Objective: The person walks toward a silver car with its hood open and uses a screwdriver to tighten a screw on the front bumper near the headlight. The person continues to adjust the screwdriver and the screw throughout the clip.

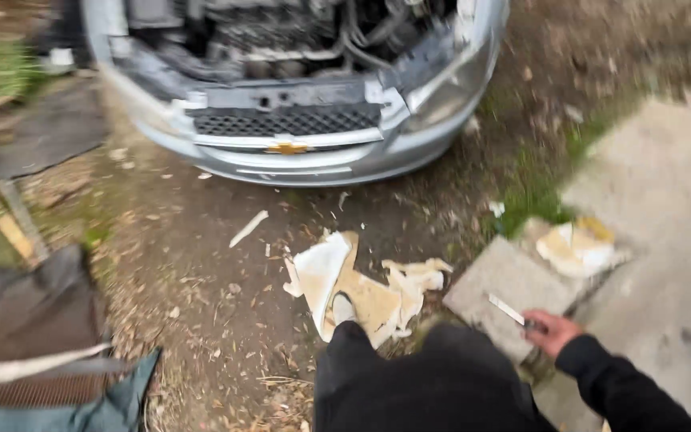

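Right hand [552,331] low at the right, fingers curled shut around the dark handle of a flat-bladed scraper [510,310], pale blade angled up and left over a grey concrete slab [499,284]. Left hand out of sight. Torn pieces of cream-coloured sheet [361,288] strewn on the dirt just ahead of a dark-trousered leg and pale shoe [343,309]. Another crumpled scrap [576,248] beyond the slab. Farther off, silver car front [313,152], bonnet area exposed.
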